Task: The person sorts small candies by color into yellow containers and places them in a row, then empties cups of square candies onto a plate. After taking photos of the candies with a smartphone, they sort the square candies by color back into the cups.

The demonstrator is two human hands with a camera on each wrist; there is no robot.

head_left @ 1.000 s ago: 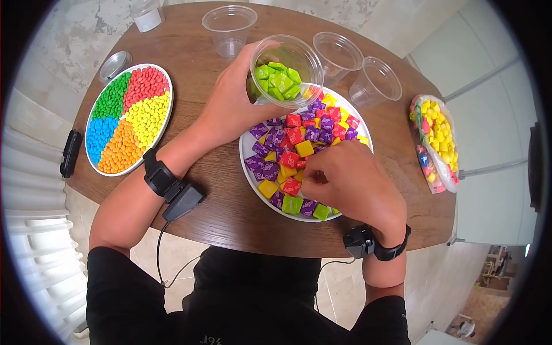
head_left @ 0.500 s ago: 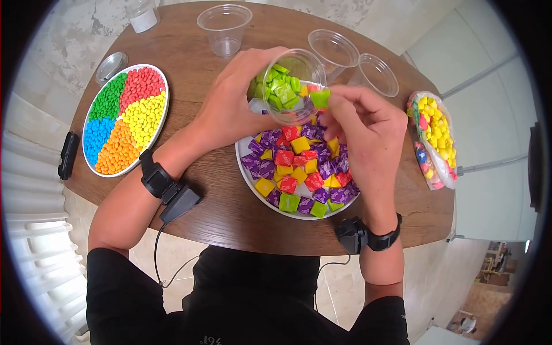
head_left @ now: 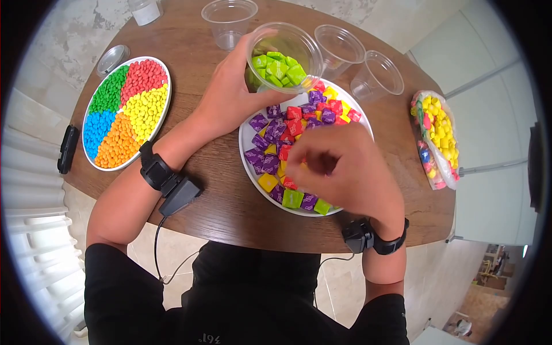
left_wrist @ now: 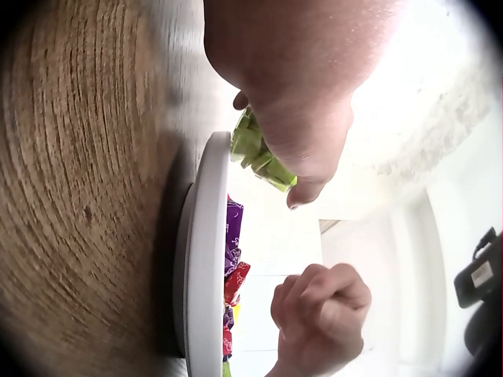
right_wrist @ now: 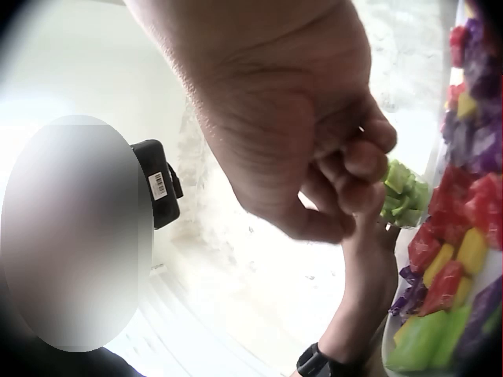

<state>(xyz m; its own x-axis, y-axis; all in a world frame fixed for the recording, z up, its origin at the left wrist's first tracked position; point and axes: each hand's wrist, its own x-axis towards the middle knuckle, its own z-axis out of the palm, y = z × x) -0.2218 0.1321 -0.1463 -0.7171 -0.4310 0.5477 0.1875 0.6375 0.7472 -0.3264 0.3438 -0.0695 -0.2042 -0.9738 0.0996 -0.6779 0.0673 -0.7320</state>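
Note:
My left hand [head_left: 233, 95] grips a clear plastic cup [head_left: 284, 34], tilted above the far left rim of a white plate [head_left: 244, 152]. Inside the cup are several green wrapped candies [head_left: 277, 69]. The plate bears a mix of purple, red and yellow wrapped candies [head_left: 270, 144], with a green candy [head_left: 292, 199] by the near rim. My right hand [head_left: 351, 167] hovers over the right part of the plate, its fingers curled. In the right wrist view nothing shows between the curled fingers [right_wrist: 365, 161].
At the left stands a plate of small candies [head_left: 168, 109] sorted by colour. Clear cups [head_left: 230, 20] stand along the back, others [head_left: 339, 43] behind the plate. A bag of yellow candies [head_left: 440, 135] lies at the right edge. A black device [head_left: 68, 149] sits at the left edge.
My right hand carried a green candy from the plate to the cup's mouth, then came back over the plate without it. The cup stays in my left hand, slightly shifted.

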